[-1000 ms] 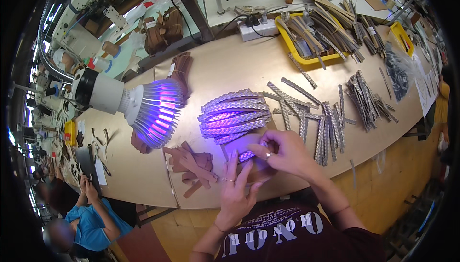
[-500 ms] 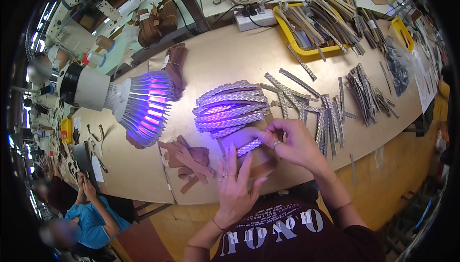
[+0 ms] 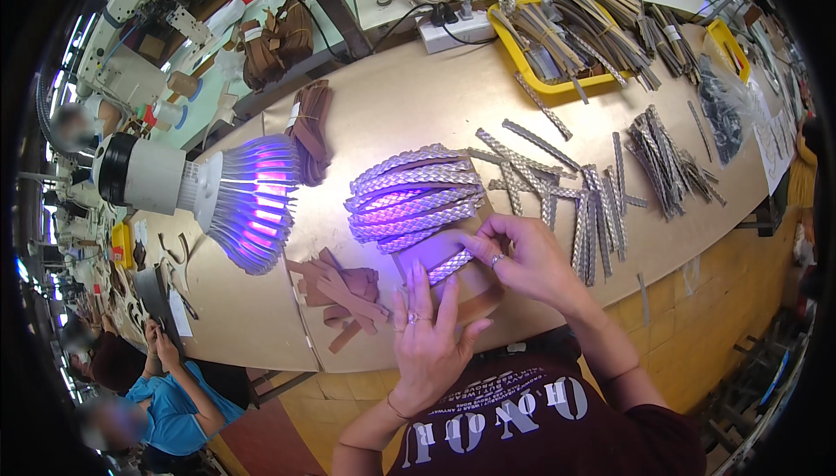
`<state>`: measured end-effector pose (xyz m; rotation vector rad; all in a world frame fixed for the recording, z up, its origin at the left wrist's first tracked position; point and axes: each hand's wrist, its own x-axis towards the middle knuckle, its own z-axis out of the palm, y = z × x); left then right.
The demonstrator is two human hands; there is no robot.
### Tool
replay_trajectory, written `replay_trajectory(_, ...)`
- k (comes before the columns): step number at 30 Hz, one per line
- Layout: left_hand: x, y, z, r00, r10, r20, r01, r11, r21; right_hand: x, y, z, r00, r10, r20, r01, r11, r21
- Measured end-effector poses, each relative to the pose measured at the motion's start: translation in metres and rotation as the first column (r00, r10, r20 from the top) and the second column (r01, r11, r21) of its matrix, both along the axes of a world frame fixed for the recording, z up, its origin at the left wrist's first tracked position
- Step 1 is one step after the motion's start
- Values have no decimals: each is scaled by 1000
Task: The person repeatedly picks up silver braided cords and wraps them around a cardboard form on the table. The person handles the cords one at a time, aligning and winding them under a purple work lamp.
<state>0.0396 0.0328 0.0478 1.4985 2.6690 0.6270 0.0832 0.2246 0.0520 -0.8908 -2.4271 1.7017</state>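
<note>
Just on the near side of the stack of braided strips (image 3: 414,199), a person is bent over a single braided strip (image 3: 450,267), silvery and tinted violet by the light. It lies aslant on a flat brown piece (image 3: 477,298), its higher end to the right. The right hand (image 3: 529,258), a ring on one finger, has thumb and forefinger pinched narrow on that right end. The left hand (image 3: 430,337), also ringed, is spread fairly wide, palm down, its fingertips resting at the strip's left end.

To the left of the stack I see a big finned lamp (image 3: 251,202) lying over sideways, glowing purple between its ribs. Also left of the stack, on its near side, brown flat strips (image 3: 338,291) sit in a loose heap; on its far left a brown bundle (image 3: 310,132) lies on the counter (image 3: 383,101).

Right of the stack, loose braided pieces (image 3: 601,215) are scattered across one another, with a thicker grey bunch (image 3: 664,167) farther right. Beyond the stack, toward the far right, stands a yellow tray (image 3: 515,54) full of thin strips, with a white power strip (image 3: 455,34) beside it. Well off to the left of the stack, a co-worker in blue (image 3: 178,415) sits with both hands raised together.
</note>
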Motion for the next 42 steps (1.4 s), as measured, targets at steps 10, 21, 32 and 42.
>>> replay_trajectory(10,-1,0,0,1000,-11,-27,11,1000,4,1,-5,-16,999,-23,-45,21,999,-32)
replay_trajectory(21,2,-5,-13,999,2,37,-5,998,68,5,-24,-17,993,-105,-51,113,972,205)
replay_trajectory(32,-14,-15,-7,985,160,-57,-117,881,459,-7,-5,1,835,-209,-509,160,977,-139)
replay_trajectory(42,-74,32,6,1000,25,14,-26,997,74,-22,10,-4,931,-310,-194,355,891,283)
